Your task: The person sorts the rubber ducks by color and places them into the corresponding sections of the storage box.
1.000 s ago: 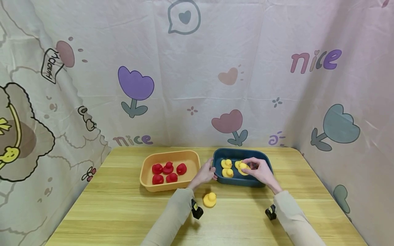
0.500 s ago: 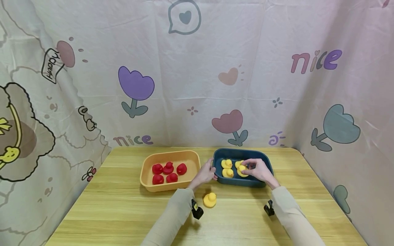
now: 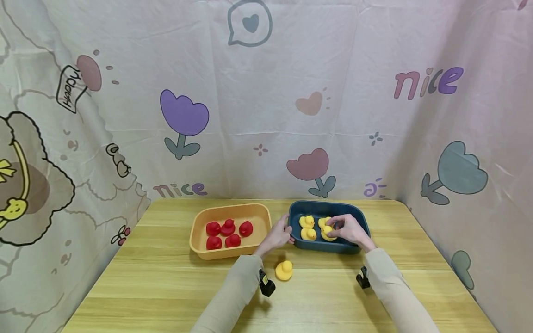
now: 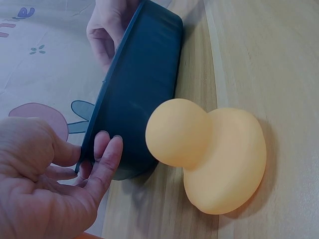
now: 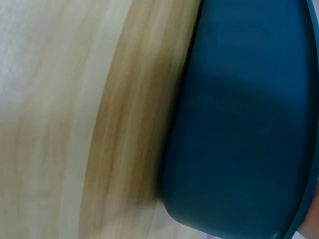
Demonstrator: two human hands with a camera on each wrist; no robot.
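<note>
My left hand (image 3: 276, 237) grips the left end of a dark blue bin (image 4: 144, 84), with the thumb at the rim and fingers against the outer wall. Inside that bin my right hand (image 3: 351, 230) pinches a yellow rubber duck (image 3: 328, 233), fingertips on its head and side. Several more yellow ducks sit there too, one of them a yellow duck (image 3: 308, 234) at the front left. On the table in front of the bin stands another rubber duck (image 4: 219, 154), close to my left wrist. In the right wrist view the bin's wall hides the fingers.
Left of the blue bin stands an orange bin (image 3: 195, 240) with several red ducks (image 3: 227, 227) in it. Both bins rest on a wooden table (image 3: 166, 296). A printed cloth (image 3: 250, 115) hangs behind and at the sides.
My right hand has shifted slightly left with the duck, which has turned a little in the bin. My left hand stays on the bin's end.
</note>
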